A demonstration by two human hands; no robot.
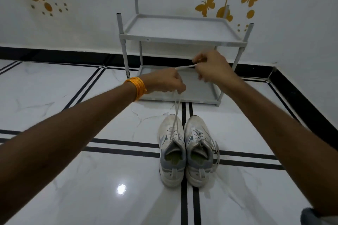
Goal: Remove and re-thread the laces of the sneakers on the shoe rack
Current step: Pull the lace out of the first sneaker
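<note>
Two white and grey sneakers stand side by side on the tiled floor, toes pointing at the rack. The left sneaker [172, 150] has its white lace [176, 109] pulled up taut in two strands to my left hand [167, 81], which is closed on it. A short stretch of the lace runs from there to my right hand [210, 67], which pinches its end. The right sneaker [198, 150] keeps its lace threaded, with loose loops hanging off its right side. Both hands are raised in front of the grey shoe rack [181, 39].
The two-shelf grey rack stands against a white wall with yellow butterfly decals; both shelves hold nothing. The glossy white floor [95, 179] has black stripe lines and a black skirting. An orange band [138, 87] is on my left wrist.
</note>
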